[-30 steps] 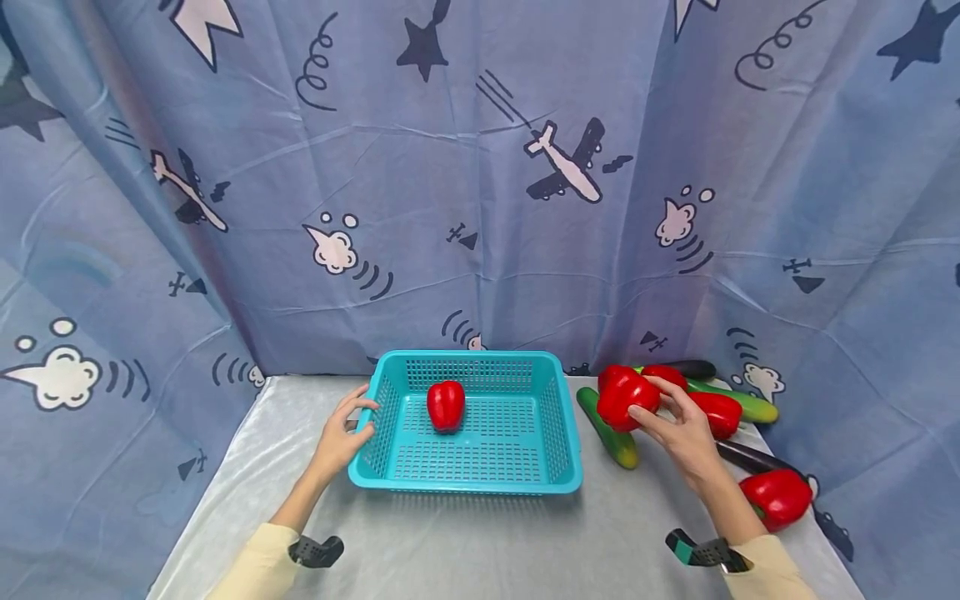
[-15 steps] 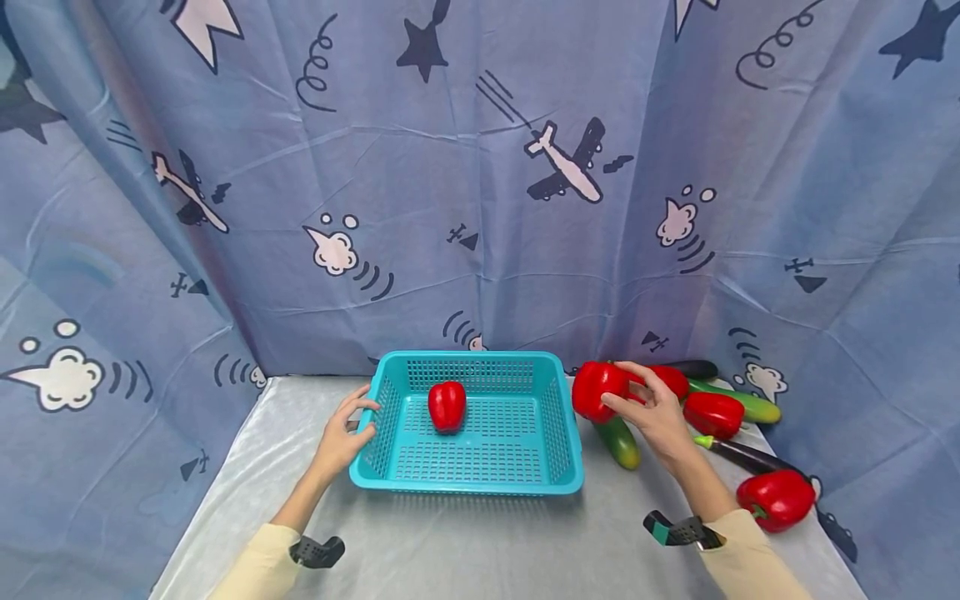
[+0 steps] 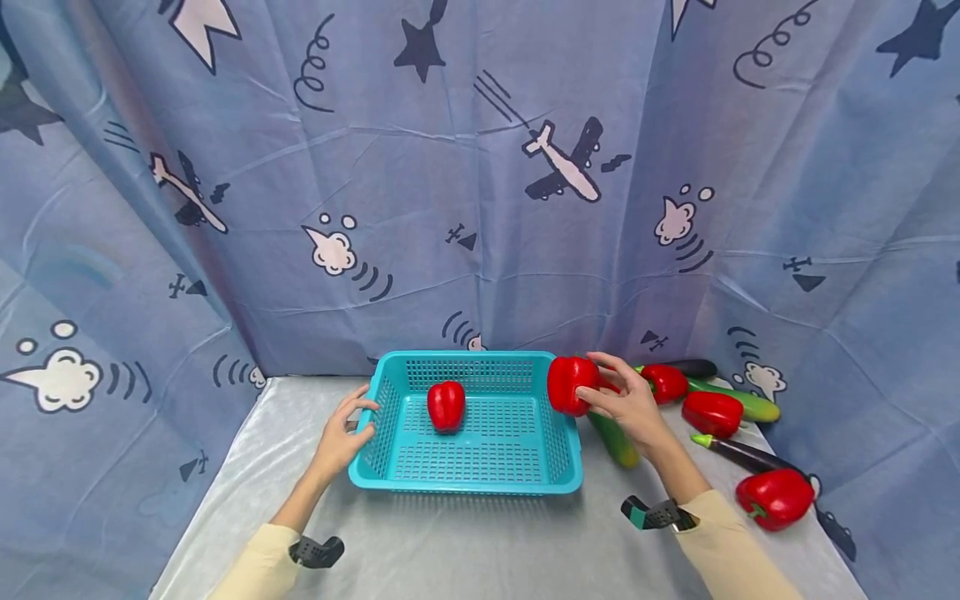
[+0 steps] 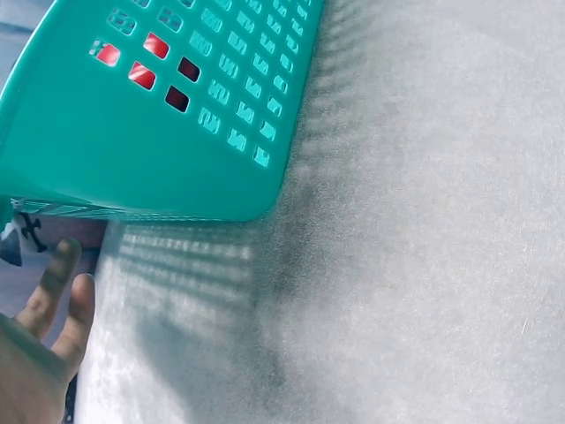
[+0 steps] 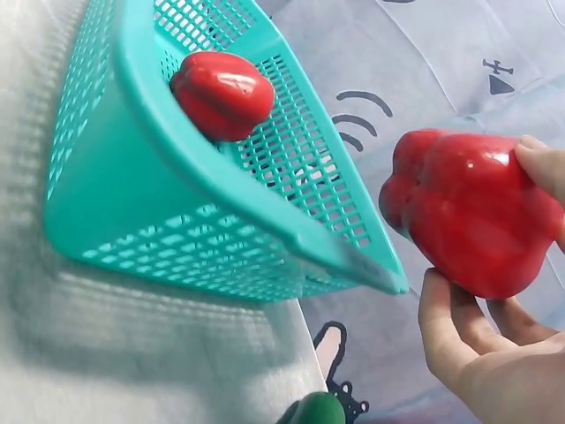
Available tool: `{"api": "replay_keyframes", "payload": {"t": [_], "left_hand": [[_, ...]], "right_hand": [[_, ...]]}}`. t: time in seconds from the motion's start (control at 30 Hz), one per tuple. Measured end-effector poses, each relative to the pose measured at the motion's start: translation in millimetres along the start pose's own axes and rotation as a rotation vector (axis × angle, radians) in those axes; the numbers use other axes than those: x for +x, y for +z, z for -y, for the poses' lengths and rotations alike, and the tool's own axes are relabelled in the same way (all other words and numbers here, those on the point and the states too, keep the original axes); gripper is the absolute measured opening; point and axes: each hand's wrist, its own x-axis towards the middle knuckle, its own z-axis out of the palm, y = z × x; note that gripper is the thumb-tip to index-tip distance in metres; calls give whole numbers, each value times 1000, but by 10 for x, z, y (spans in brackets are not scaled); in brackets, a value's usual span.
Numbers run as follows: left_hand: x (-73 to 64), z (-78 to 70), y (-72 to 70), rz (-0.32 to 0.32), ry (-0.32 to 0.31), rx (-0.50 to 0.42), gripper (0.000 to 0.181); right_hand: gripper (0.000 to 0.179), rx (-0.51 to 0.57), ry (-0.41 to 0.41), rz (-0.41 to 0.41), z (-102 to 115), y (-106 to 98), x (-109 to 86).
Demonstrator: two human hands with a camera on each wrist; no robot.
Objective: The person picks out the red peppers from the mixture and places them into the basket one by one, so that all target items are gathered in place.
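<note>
A red bell pepper (image 3: 572, 385) is in my right hand (image 3: 630, 406), gripped between thumb and fingers over the right rim of the turquoise basket (image 3: 480, 486). The right wrist view has this pepper raised beside the basket's rim, with fingers beneath it. Inside the basket lies another red bell pepper (image 3: 446, 407), left of the middle. My left hand (image 3: 341, 433) is at the basket's left side, its fingers spread and fingertips right at the rim. In the left wrist view, the fingers (image 4: 78, 322) are apart and loosely extended close to the basket's corner.
To the right, several vegetables lie on the white cloth: red bell peppers (image 3: 776, 499), an eggplant (image 3: 750, 457) and a long green cucumber (image 3: 738, 402). A green cucumber (image 3: 618, 442) lies just right of the basket, partly behind my right hand. A patterned curtain (image 3: 480, 250) stands behind the table.
My right hand has carried the red bell pepper leftward from above the vegetables to the basket's right rim. The left hand, the basket and the pepper inside it have stayed in place.
</note>
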Motion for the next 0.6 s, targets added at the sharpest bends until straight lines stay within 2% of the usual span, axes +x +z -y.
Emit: {"api": "replay_keyframes", "payload": {"t": [0.37, 0.6], "left_hand": [[-3, -4, -6, -2, 0, 0, 30], [5, 12, -4, -2, 14, 13, 30]], "right_hand": [[67, 77, -13, 121, 38, 272, 138], [64, 71, -36, 127, 6, 418, 232]]}}
